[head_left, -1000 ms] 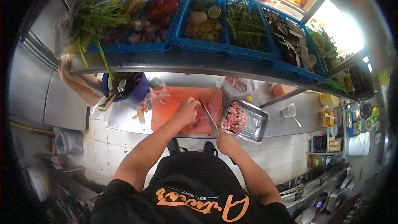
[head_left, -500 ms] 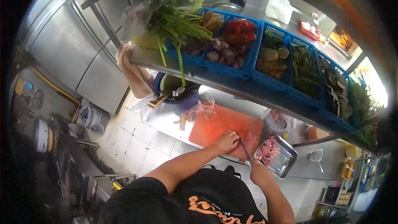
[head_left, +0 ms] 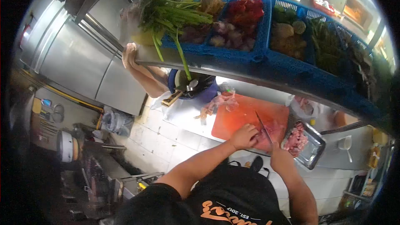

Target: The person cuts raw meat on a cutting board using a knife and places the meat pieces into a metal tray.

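Note:
My right hand (head_left: pixel 282 158) grips the handle of a kitchen knife (head_left: pixel 264 126), its blade pointing up and left over raw meat (head_left: pixel 273 130). This meat lies on the right side of a red cutting board (head_left: pixel 227 121). My left hand (head_left: pixel 245 136) rests at the board's near edge, fingers curled against the meat just left of the blade. Right of the board stands a metal tray (head_left: pixel 317 152) with diced pink meat (head_left: pixel 296 141) in its left part. Stringy raw scraps (head_left: pixel 223 101) lie at the board's far left corner.
A metal shelf (head_left: pixel 233 67) with blue baskets (head_left: pixel 266 37) of vegetables overhangs the counter. Leafy greens (head_left: pixel 177 16) droop over its edge. A blue bucket (head_left: pixel 204 93) stands left of the board. Farther right is a white cup (head_left: pixel 344 143). A limb-like shape (head_left: pixel 143 77) hangs at the shelf's left end.
The view has shifted, so the counter appears farther right. The knife blade has turned to point farther away from me, and my left hand sits a little farther from it.

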Available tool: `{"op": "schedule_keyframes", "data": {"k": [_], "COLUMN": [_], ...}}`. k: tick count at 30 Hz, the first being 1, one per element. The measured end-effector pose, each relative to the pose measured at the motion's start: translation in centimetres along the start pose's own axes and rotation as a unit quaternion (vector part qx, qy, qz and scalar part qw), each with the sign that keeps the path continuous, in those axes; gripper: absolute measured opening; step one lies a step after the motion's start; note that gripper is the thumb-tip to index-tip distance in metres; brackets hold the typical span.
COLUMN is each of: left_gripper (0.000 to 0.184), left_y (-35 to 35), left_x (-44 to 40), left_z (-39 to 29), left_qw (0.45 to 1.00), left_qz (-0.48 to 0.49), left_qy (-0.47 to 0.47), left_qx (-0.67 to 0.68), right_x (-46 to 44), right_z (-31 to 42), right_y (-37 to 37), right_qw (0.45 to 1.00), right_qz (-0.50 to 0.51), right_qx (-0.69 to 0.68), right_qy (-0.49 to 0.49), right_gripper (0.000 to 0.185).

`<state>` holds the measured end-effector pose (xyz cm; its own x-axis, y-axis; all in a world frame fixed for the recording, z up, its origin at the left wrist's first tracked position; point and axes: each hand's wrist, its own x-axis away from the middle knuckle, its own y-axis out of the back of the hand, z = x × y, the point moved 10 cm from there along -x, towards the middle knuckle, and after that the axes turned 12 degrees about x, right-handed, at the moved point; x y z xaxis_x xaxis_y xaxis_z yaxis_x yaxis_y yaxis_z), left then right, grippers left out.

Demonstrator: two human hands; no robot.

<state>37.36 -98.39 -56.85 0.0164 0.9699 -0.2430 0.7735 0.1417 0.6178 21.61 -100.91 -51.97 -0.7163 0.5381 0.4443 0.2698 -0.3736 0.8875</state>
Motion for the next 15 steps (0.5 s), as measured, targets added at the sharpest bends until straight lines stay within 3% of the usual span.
{"op": "schedule_keyframes", "data": {"k": [2,5,11,13,15], "left_gripper": [0.021,0.018,0.019,0.022,0.023], "left_y": [-0.8,-0.2,-2.7,-2.6,-1.3], "left_x": [0.2,0.0,-0.1,-0.4,-0.2], "left_z": [-0.1,-0.9,1.2,1.1,0.2], "left_qw": [1.0,0.999,0.998,0.996,0.999], "left_qz": [0.001,-0.016,0.065,0.09,0.032], "left_qy": [-0.009,-0.024,-0.009,0.015,-0.006], "left_qx": [-0.018,-0.015,-0.008,-0.004,0.022], "right_x": [2.4,3.1,-1.3,-2.3,-3.1], "right_z": [1.4,1.2,0.5,0.7,-0.1], "right_y": [1.9,-0.5,-5.7,-3.8,-3.3], "right_qw": [0.997,0.996,0.995,0.965,0.99], "right_qz": [0.073,0.081,0.0,-0.261,-0.063], "right_qx": [-0.016,-0.011,-0.074,-0.019,-0.124], "right_qy": [-0.033,-0.037,-0.073,0.023,-0.032], "right_gripper": [0.03,0.042,0.035,0.032,0.029]}}
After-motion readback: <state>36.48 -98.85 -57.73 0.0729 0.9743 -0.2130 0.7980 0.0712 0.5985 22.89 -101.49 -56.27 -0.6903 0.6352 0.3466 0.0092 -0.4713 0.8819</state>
